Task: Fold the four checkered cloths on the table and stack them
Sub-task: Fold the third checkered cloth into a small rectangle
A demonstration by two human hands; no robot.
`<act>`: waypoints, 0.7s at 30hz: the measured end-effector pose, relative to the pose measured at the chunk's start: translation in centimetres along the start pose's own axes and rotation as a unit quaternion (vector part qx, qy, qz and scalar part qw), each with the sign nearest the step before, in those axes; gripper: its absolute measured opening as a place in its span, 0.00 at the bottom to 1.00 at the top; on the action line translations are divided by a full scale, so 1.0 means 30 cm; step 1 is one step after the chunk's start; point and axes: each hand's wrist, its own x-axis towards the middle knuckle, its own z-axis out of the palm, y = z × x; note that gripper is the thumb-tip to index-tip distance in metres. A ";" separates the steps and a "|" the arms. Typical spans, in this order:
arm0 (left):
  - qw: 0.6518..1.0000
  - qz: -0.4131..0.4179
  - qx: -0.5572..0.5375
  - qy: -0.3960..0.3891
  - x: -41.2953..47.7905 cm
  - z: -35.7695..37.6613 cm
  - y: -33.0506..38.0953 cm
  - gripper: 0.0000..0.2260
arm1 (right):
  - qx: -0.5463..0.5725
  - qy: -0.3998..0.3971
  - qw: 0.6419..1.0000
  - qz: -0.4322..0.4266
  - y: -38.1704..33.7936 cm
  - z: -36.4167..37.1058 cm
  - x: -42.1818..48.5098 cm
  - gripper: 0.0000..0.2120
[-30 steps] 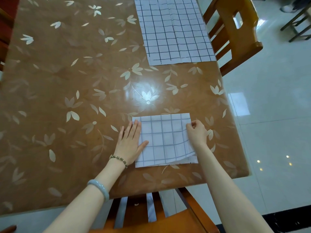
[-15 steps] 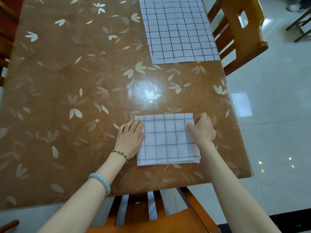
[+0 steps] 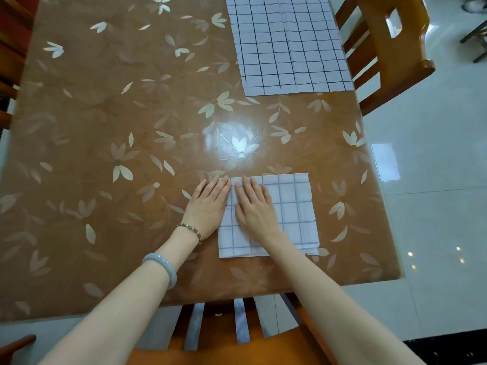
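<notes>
A folded cloth (image 3: 290, 206) lies low and right of centre in the frame, near the front edge of the table (image 3: 105, 154). Both hands rest flat on it, fingers straight and together, gripping nothing. The left hand (image 3: 208, 209) covers its left edge, half on the table; the right hand (image 3: 257, 209) lies just beside it, fully on the cloth. Layered edges show at the lower right corner, perhaps several folds. A flat cloth (image 3: 290, 43) lies spread at the top, beside a chair (image 3: 390, 48).
</notes>
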 end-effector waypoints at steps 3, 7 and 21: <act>1.000 0.005 -0.009 -0.006 0.003 0.004 -0.006 0.23 | -0.002 0.003 0.999 0.034 0.054 -0.018 -0.014 0.25; 0.999 0.012 -0.043 -0.004 0.006 0.012 -0.008 0.23 | -0.019 0.012 1.000 0.021 0.061 -0.053 0.003 0.24; 0.999 0.036 -0.027 -0.017 -0.010 0.020 -0.052 0.28 | -0.056 -0.032 0.997 0.052 0.226 -0.036 -0.037 0.30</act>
